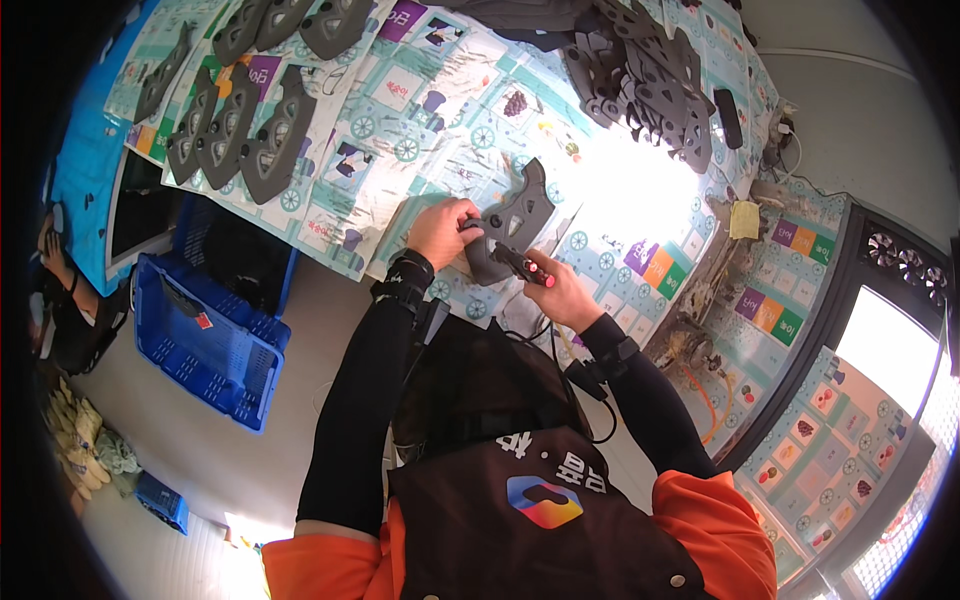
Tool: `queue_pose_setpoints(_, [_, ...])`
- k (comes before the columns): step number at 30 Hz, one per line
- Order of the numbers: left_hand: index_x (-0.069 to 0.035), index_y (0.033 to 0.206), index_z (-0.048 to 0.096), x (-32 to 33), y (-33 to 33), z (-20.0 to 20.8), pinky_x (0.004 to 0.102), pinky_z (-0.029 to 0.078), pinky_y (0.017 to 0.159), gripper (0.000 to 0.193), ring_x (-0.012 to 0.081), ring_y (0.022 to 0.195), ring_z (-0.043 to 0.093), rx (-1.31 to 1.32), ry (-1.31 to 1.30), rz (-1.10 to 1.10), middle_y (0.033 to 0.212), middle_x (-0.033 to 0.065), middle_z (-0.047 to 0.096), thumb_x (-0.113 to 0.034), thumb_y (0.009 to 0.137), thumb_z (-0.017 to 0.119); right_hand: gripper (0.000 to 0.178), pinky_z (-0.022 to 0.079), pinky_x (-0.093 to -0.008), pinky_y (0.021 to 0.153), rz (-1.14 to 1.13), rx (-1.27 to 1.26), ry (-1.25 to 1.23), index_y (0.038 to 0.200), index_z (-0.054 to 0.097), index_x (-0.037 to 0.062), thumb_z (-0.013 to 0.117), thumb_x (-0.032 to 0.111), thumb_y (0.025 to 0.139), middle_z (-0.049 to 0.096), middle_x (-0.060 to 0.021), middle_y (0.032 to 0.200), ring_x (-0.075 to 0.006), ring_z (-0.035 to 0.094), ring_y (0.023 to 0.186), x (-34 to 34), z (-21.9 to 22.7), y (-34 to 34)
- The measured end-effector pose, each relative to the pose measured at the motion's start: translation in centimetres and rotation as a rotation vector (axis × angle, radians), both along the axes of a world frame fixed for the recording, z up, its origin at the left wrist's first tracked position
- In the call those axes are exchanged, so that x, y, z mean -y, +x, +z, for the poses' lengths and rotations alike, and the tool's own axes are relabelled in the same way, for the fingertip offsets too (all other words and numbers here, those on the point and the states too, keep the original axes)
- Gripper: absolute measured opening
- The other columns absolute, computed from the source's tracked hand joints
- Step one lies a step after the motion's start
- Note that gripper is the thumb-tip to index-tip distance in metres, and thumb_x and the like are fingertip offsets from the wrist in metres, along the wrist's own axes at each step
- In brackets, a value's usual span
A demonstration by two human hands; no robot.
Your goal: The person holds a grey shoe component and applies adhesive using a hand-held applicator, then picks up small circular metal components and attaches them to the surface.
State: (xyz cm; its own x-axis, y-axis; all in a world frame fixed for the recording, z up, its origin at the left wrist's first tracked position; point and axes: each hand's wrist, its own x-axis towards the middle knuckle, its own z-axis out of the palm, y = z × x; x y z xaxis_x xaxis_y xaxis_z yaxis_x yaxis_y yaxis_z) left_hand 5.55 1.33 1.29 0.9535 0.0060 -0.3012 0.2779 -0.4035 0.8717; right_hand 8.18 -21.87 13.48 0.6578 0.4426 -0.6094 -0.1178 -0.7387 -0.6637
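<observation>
A dark grey molded plastic part [524,215], curved and pierced with openings, lies on the patterned table covering in front of me. My left hand [440,232] is closed on its left edge, thumb and fingers pressed together there. In my right hand [565,298] is a small pair of pliers [525,266] with red on the handles, the fingers wrapped round them. Their dark jaws point at the lower part of the plastic piece; whether they touch it, I cannot tell.
Similar grey parts [278,140] lie in rows at the far left. A heap of them [640,75] fills the far right, beside a dark oblong object [728,118]. Dark scraps litter the covering [400,120]. Blue crates [205,340] stand below on the left, near another person's hand [52,245].
</observation>
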Motion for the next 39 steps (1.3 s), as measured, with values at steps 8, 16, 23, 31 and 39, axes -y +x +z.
queue_pose_setpoints(8, [-0.011,0.1,0.07,0.0,0.0,-0.2,0.037,0.053,0.068,0.027,0.0233,0.075,0.067,0.012,-0.006,0.006,0.085,0.0062,0.069,-0.018,0.079,0.085,0.032,0.047,-0.0529,0.078,0.045,-0.029,-0.024,0.108,0.059,0.0003,0.058,0.011,0.078,0.062,-0.0293,0.084,-0.0511,0.061,0.091,0.1,1.0,-0.2])
queue_pose_setpoints(16, [-0.011,0.099,0.069,0.0,0.0,0.0,0.0369,0.053,0.067,0.026,0.0227,0.074,0.067,0.0,0.003,0.001,0.084,0.0056,0.069,-0.018,0.079,0.084,0.029,0.047,-0.0503,0.074,-0.027,-0.043,-0.002,0.105,0.058,-0.0013,0.06,0.01,0.078,0.061,-0.0281,0.081,-0.0503,0.061,0.084,1.1,0.3,-0.7])
queue_pose_setpoints(23, [-0.008,0.102,0.07,0.0,-0.1,-0.2,0.0334,0.053,0.065,0.027,0.0195,0.07,0.067,0.031,0.026,-0.002,0.088,0.0067,0.072,-0.013,0.08,0.085,0.03,0.048,-0.0471,0.072,-0.102,-0.011,0.01,0.106,0.058,-0.0017,0.06,0.011,0.079,0.06,-0.0241,0.079,-0.045,0.06,0.077,1.6,0.3,-0.7])
queue_pose_setpoints(31, [-0.007,0.102,0.07,0.1,0.0,-0.1,0.033,0.052,0.064,0.027,0.0187,0.069,0.066,0.045,0.001,-0.004,0.087,0.0068,0.071,-0.012,0.08,0.085,0.038,0.051,-0.0432,0.079,-0.208,-0.063,-0.017,0.113,0.06,-0.0004,0.063,0.013,0.078,0.065,-0.0216,0.086,-0.0379,0.064,0.081,3.1,-1.3,-0.5])
queue_pose_setpoints(39, [-0.007,0.101,0.07,0.1,0.1,0.0,0.0326,0.052,0.063,0.025,0.018,0.067,0.065,0.053,-0.001,0.0,0.084,0.0069,0.07,-0.012,0.081,0.084,0.045,0.051,-0.0397,0.083,-0.272,-0.121,0.039,0.122,0.061,-0.0009,0.063,0.012,0.078,0.068,-0.0184,0.091,-0.0296,0.067,0.087,4.2,-2.3,0.2])
